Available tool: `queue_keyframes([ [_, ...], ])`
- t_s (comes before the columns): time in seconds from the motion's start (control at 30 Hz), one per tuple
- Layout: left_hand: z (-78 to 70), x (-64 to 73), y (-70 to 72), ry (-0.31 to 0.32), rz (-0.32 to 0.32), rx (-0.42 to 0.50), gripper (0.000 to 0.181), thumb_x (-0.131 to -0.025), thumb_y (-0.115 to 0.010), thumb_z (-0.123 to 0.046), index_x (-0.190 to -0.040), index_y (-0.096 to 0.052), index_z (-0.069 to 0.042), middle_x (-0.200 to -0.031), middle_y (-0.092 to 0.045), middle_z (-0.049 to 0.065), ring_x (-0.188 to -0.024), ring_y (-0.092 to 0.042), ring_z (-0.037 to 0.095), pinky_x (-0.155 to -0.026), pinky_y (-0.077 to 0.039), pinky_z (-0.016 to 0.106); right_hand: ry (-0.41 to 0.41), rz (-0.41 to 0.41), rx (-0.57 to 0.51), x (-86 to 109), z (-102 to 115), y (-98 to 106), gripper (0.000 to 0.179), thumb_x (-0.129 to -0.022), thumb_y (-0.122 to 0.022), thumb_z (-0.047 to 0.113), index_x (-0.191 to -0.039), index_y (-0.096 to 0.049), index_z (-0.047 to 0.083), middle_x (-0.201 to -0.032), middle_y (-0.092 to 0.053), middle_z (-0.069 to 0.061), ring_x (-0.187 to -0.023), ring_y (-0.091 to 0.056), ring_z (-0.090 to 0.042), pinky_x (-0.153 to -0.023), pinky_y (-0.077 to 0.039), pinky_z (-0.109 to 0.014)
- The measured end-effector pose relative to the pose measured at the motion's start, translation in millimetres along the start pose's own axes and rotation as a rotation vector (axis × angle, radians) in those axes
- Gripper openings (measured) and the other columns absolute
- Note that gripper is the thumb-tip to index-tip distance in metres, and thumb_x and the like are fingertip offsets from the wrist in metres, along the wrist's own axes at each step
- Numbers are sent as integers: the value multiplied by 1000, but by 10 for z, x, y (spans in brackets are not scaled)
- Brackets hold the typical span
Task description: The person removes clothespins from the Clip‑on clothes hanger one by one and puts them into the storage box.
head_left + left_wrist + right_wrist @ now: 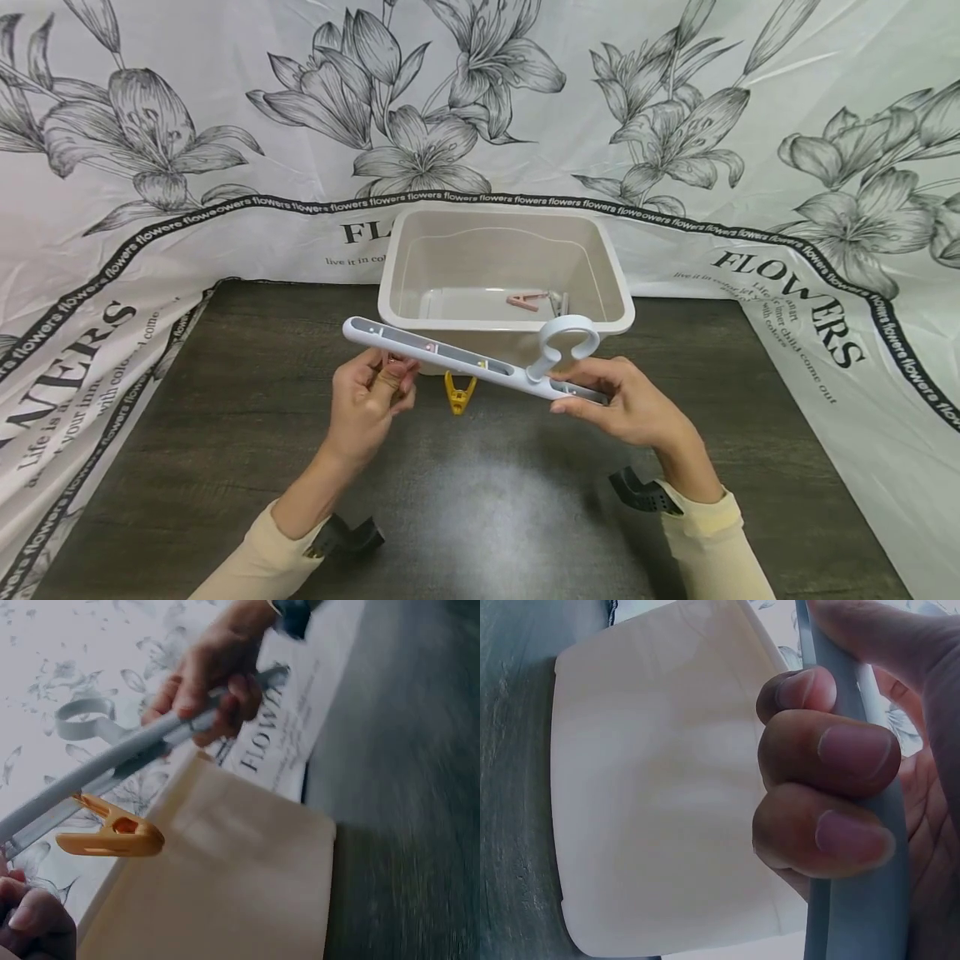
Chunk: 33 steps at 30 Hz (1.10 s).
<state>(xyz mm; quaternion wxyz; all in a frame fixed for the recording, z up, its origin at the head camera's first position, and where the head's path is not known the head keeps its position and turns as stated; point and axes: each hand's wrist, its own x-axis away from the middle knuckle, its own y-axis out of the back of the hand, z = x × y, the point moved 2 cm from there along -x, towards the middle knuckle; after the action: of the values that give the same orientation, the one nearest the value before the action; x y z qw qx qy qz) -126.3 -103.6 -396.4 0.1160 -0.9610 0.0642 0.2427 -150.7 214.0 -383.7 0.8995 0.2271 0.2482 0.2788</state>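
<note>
A white hanger bar (450, 357) with a round hook (592, 333) is held slanting above the table, in front of the bin. My right hand (633, 404) grips its right end; in the right wrist view the curled fingers (825, 750) wrap around the bar. A yellow clothespin (458, 402) hangs from the underside of the bar near its middle, also seen in the left wrist view (112, 838). Under the bar's left end, my left hand (369, 400) pinches a small pink clothespin (396, 360), mostly hidden by the fingers.
A beige plastic bin (506, 321) stands behind the hanger, against the flower-print cloth (225, 175). Inside it lie a pink clothespin (527, 301) and a pale clothespin (558, 303) near the right wall. The dark wooden table (480, 517) spreads beneath both hands.
</note>
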Motion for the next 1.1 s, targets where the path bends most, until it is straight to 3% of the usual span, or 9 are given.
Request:
queue_keyframes([
  [0.2, -15, 1, -3, 55, 108, 262, 21, -109, -41, -4, -97, -58, 0, -75, -44, 0, -53, -20, 20, -41, -13, 35, 32, 7, -23, -12, -1, -3, 35, -84, -81, -4, -114, -74, 12, -98, -79, -8, -77, -68, -4, -63, -57, -22],
  [0.3, -20, 3, 6, 55, 87, 221, 20, -109, -43, -4, -96, -58, -3, -74, -44, 0, -52, -22, 18, -42, -15, 35, 39, 9, -24, -18, 4, -11, 36, -84, -81, -4, -116, -74, 11, -99, -79, -9, -79, -68, -4, -64, -57, -22],
  [0.47, -22, 3, 8, 18, -37, 28, 16, -106, -50, 0, -96, -59, 8, -70, -47, 2, -49, -33, 13, -43, -25, 30, 47, 2, -20, -15, 14, -28, 37, -83, -81, -5, -117, -74, 10, -101, -79, -7, -81, -69, -4, -66, -57, -20],
  [0.57, -20, -6, 4, 11, -79, 0, 15, -105, -51, 1, -96, -62, 8, -69, -49, 2, -48, -35, 14, -43, -26, 28, 51, -2, -17, -13, 12, -33, 37, -84, -81, -4, -117, -74, 11, -100, -78, -6, -80, -68, -4, -66, -57, -20],
  [0.6, -20, -9, 7, 23, -76, 7, 16, -105, -51, 0, -96, -63, 5, -69, -49, 1, -48, -34, 14, -43, -25, 28, 52, 0, -16, -12, 9, -32, 37, -84, -80, -4, -117, -74, 11, -100, -78, -5, -80, -68, -4, -66, -57, -21],
  [0.7, -33, -42, 59, 94, -59, 158, 18, -108, -49, -9, -96, -62, -4, -73, -47, -1, -55, -27, 15, -44, -18, 28, 54, -1, -3, -20, -13, -20, 37, -84, -80, -4, -117, -73, 12, -97, -77, -3, -78, -67, -4, -65, -56, -21],
  [0.83, -50, -104, 162, 183, -56, 278, 20, -107, -50, -20, -97, -60, -6, -77, -46, -1, -61, -21, 18, -49, -14, 30, 61, -10, 44, -8, -62, 19, 37, -84, -80, -3, -115, -73, 15, -92, -77, -1, -72, -62, -4, -60, -53, -20],
  [1.1, -15, -161, 293, 190, 37, 68, 20, -108, -51, -14, -108, -65, 1, -77, -50, 3, -54, -26, 20, -45, -25, 30, 68, -9, 126, 13, -99, 69, 39, -85, -80, -2, -116, -70, 19, -95, -77, 3, -74, -62, -4, -66, -52, -18],
])
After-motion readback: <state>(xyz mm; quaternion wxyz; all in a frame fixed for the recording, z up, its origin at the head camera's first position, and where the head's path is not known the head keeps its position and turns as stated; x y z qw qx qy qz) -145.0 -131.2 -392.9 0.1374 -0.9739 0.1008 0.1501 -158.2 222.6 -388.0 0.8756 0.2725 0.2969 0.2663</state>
